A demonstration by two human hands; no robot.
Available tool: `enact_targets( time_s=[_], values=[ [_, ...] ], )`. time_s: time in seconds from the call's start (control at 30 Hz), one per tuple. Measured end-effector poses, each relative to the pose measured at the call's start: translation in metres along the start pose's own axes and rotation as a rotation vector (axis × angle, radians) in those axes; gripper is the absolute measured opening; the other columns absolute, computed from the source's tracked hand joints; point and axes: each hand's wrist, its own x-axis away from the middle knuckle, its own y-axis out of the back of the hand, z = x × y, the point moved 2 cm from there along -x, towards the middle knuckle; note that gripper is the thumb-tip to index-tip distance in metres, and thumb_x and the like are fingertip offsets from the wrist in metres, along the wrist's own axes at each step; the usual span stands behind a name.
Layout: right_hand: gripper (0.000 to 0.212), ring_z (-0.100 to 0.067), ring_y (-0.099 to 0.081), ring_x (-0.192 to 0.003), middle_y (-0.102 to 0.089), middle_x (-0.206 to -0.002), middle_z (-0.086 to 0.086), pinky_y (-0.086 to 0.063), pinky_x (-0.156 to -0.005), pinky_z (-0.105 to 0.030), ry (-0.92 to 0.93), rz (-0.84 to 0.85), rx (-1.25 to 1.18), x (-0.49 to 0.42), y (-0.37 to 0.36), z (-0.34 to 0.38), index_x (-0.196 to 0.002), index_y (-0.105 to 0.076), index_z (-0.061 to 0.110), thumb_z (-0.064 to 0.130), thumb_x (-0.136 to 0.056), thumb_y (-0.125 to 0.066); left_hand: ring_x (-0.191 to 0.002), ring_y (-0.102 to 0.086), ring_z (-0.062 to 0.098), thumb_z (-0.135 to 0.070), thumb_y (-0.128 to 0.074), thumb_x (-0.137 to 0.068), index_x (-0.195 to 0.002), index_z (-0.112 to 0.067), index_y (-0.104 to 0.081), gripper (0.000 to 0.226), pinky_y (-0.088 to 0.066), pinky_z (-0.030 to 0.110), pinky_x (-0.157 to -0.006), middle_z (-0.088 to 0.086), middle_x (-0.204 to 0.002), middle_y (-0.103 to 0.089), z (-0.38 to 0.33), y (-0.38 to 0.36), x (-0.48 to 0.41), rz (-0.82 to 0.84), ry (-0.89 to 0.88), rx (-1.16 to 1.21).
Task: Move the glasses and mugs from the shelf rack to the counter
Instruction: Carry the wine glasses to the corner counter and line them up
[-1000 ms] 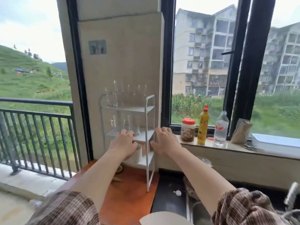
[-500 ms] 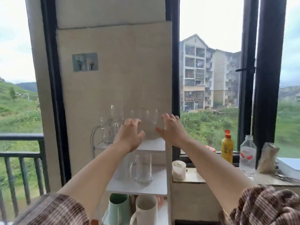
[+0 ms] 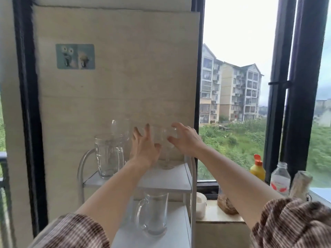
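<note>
Reaching: you have both hands up at the stemmed glass (image 3: 162,138) on the top shelf of the rack (image 3: 172,179)
Glass axis: upright, long axis vertical, mouth up, thin stem running down to a round foot on the shelf's back right part
Left hand (image 3: 145,149): fingers straight and spread beside the bowl's left side
Right hand (image 3: 187,140): thumb and fingers curved about the bowl's right side; you cannot tell whether they press it
Materials: clear, smooth glass; white rack with flat shelves and a rounded tube frame
Neighbours: top mug (image 3: 108,156), clear glass, upright at the left; lower mug (image 3: 153,213) one shelf down, handle pointing left
</note>
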Motion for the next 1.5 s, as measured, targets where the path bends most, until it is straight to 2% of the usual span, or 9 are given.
enact_targets(
  time_s=[0.13,0.3,0.53,0.63,0.87,1.03,1.13,1.27,1.5],
  values=[
    [0.038,-0.026,-0.058,-0.098,-0.061,-0.104,-0.004,-0.049,-0.082,-0.038,0.013,-0.002,-0.097,-0.008,-0.008,-0.001,-0.109,-0.054,0.021,0.049,-0.085,-0.062,-0.117,-0.041,0.038,-0.021,-0.057,-0.086,-0.126,-0.013,-0.036,0.046,-0.036,0.039,-0.085,0.019,-0.132,-0.033,0.004,-0.002,-0.009,-0.080,-0.044,0.053],
    [0.038,-0.019,-0.052,-0.069,-0.057,-0.079,0.001,-0.040,-0.057,-0.030,0.045,-0.075,-0.129,-0.007,-0.010,-0.001,-0.089,-0.050,0.017,0.047,-0.079,-0.071,-0.089,-0.055,0.039,-0.018,-0.062,-0.088,-0.107,-0.009,-0.042,0.029,-0.034,0.035,-0.068,0.017,-0.117,-0.046,0.007,0.000,-0.009,-0.178,-0.106,0.109],
    [0.033,-0.022,-0.055,-0.082,-0.062,-0.090,-0.003,-0.042,-0.067,-0.033,0.122,-0.227,-0.189,0.007,0.007,0.007,-0.087,-0.053,0.015,0.039,-0.078,-0.074,-0.087,-0.053,0.036,-0.013,-0.065,-0.085,-0.103,-0.006,-0.046,0.028,-0.032,0.031,-0.071,0.017,-0.115,-0.045,-0.007,0.018,0.000,-0.282,-0.227,0.177],
    [0.030,-0.019,-0.054,-0.078,-0.061,-0.090,-0.003,-0.038,-0.062,-0.029,0.137,-0.347,-0.241,0.017,0.029,0.010,-0.088,-0.052,0.016,0.037,-0.080,-0.073,-0.091,-0.053,0.036,-0.013,-0.066,-0.084,-0.106,-0.005,-0.047,0.030,-0.032,0.031,-0.073,0.017,-0.117,-0.045,-0.022,0.034,0.002,-0.360,-0.301,0.233],
    [0.028,-0.020,-0.060,-0.087,-0.061,-0.092,-0.001,-0.053,-0.077,-0.038,0.102,-0.640,-0.324,0.064,0.081,-0.006,-0.086,-0.049,0.017,0.030,-0.081,-0.073,-0.104,-0.053,0.032,-0.016,-0.071,-0.081,-0.122,-0.006,-0.042,0.051,-0.035,0.028,-0.080,0.012,-0.125,-0.051,-0.077,0.044,0.018,-0.473,-0.435,0.390],
    [0.030,-0.017,-0.052,-0.081,-0.057,-0.089,-0.002,-0.043,-0.068,-0.026,0.039,-0.677,-0.205,0.112,0.114,-0.054,-0.086,-0.049,0.018,0.036,-0.081,-0.072,-0.101,-0.050,0.013,-0.024,-0.073,-0.079,-0.125,-0.010,-0.040,0.059,-0.034,0.020,-0.078,0.007,-0.127,-0.052,-0.119,0.029,0.045,-0.436,-0.501,0.480],
    [0.029,-0.013,-0.049,-0.079,-0.056,-0.090,0.000,-0.032,-0.062,-0.015,-0.024,-0.662,-0.107,0.164,0.142,-0.085,-0.087,-0.048,0.018,0.035,-0.082,-0.072,-0.104,-0.054,0.022,-0.024,-0.073,-0.079,-0.125,-0.010,-0.039,0.059,-0.037,0.024,-0.081,0.010,-0.125,-0.053,-0.151,0.008,0.079,-0.346,-0.560,0.513],
    [0.028,-0.018,-0.053,-0.077,-0.060,-0.088,-0.004,-0.031,-0.058,-0.012,-0.167,-0.669,-0.011,0.258,0.186,-0.134,-0.086,-0.048,0.018,0.030,-0.081,-0.072,-0.103,-0.058,0.031,-0.022,-0.075,-0.078,-0.126,-0.008,-0.039,0.062,-0.042,0.032,-0.079,0.013,-0.128,-0.051,-0.204,-0.032,0.159,-0.157,-0.623,0.559],
    [0.030,-0.019,-0.059,-0.080,-0.063,-0.094,-0.003,-0.041,-0.064,-0.026,-0.386,-0.633,0.041,0.444,0.264,-0.206,-0.092,-0.051,0.020,0.034,-0.080,-0.074,-0.111,-0.054,0.025,-0.024,-0.077,-0.076,-0.131,-0.013,-0.038,0.068,-0.041,0.028,-0.087,0.010,-0.131,-0.052,-0.307,-0.092,0.335,0.124,-0.634,0.725]
  ],
)
